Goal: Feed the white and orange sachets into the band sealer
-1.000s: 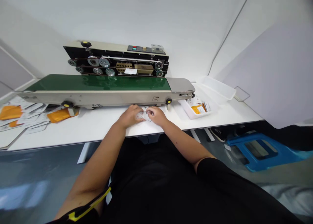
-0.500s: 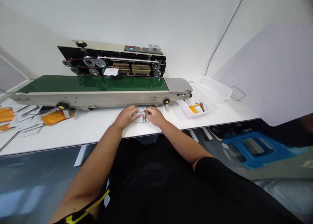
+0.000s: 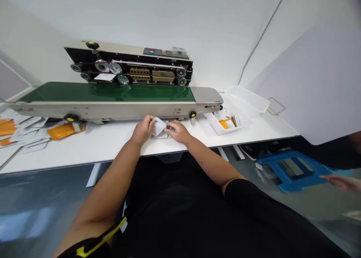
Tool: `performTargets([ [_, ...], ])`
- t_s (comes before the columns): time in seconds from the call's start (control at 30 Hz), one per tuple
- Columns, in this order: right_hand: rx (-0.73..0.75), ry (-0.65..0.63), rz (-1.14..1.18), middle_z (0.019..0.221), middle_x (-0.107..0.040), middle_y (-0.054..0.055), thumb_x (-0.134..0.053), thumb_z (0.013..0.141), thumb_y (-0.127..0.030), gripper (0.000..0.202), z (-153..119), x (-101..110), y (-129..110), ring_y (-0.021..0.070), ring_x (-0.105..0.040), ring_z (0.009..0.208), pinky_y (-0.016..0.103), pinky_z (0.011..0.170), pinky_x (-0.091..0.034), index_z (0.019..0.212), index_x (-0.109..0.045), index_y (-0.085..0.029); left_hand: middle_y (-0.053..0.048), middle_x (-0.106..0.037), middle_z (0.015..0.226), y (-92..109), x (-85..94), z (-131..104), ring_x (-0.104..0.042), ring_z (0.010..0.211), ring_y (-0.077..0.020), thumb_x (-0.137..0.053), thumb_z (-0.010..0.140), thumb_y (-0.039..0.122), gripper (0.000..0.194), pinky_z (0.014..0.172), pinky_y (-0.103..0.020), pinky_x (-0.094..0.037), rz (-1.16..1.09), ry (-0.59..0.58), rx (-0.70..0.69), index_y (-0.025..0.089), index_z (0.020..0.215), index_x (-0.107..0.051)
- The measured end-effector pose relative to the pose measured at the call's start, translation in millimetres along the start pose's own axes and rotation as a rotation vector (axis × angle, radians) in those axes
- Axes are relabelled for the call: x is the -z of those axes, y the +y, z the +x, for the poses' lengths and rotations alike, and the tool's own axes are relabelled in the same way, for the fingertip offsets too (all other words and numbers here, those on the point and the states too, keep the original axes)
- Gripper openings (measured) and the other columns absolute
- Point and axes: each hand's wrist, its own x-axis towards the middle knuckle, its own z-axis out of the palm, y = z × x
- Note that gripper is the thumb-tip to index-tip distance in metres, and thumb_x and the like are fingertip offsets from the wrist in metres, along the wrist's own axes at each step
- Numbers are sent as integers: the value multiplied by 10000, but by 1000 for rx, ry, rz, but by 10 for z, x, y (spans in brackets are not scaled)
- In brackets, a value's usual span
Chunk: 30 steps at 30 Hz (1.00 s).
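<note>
My left hand [image 3: 143,131] is closed on a small white pouch [image 3: 159,126], gripping its left edge between thumb and fingers. The pouch is tilted up off the table, just in front of the conveyor. My right hand [image 3: 178,131] is closed in a pinch at the pouch's right edge; what lies between its fingertips is too small to make out. Beneath the two hands, more white pouches [image 3: 161,136] lie on the table, partly hidden. Behind them stands a band sealing machine [image 3: 160,64] with a green conveyor belt [image 3: 113,92]. A white pouch [image 3: 105,77] sits in its rollers on the left.
White and orange pouches [image 3: 31,132] are heaped on the left of the table. A white tray [image 3: 222,129] with several packets stands at the right, a translucent bin [image 3: 248,102] behind it. A blue stool [image 3: 296,171] is on the floor; another person's hand [image 3: 342,182] is near it.
My left hand has raised a white pouch from the table and tilted it. The pouch in the machine has travelled left along the rollers. Another person's hand has come in at the right edge.
</note>
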Motion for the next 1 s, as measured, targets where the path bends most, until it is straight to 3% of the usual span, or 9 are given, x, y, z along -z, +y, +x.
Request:
performTargets([
  [0.13, 29, -17, 43, 985, -721, 73, -647, 964, -331, 177, -32, 4, -36, 233, -609, 1017, 356, 944, -490, 1040, -755, -213, -24, -700, 842, 26, -16, -5, -658, 736, -207, -369, 1041, 522, 358, 694, -303, -491, -27, -26, -5, 224, 1117, -553],
  [0.47, -104, 99, -1, 844, -643, 35, -614, 939, -313, 173, -8, 28, -70, 199, -591, 850, 322, 823, -481, 812, -685, -220, -41, -727, 912, 38, -38, -22, -689, 733, -214, -429, 1023, 567, 392, 672, -314, -526, -139, -114, -15, 222, 1181, -528],
  [0.6, -120, 167, -3, 838, -643, 31, -607, 934, -300, 140, -12, 39, -78, 199, -596, 835, 319, 807, -481, 835, -678, -231, -43, -734, 954, 17, -57, -21, -693, 773, -215, -545, 969, 549, 384, 702, -319, -525, -112, -112, -38, 229, 1182, -558],
  [0.77, -116, 175, -11, 861, -690, 39, -637, 921, -270, 96, 6, 20, -37, 213, -598, 872, 327, 829, -482, 917, -722, -226, -36, -707, 902, -10, -66, -3, -634, 738, -194, -588, 956, 502, 286, 735, -335, -519, -35, -39, -87, 229, 1041, -597],
  [0.9, -126, 107, -7, 916, -743, 35, -687, 915, -243, 188, 34, 11, -8, 223, -593, 919, 347, 896, -475, 1085, -767, -246, -83, -732, 1083, 21, -47, 16, -671, 936, -216, -571, 974, 437, 210, 850, -369, -547, -115, -30, -203, 228, 958, -590],
  [1.0, -122, 90, -15, 937, -751, 37, -660, 944, -213, 177, 43, 29, -4, 223, -593, 946, 356, 935, -466, 1038, -801, -264, -85, -740, 1092, 59, -29, 29, -685, 1042, -233, -579, 967, 405, 184, 945, -403, -541, -150, -46, -264, 227, 920, -592],
])
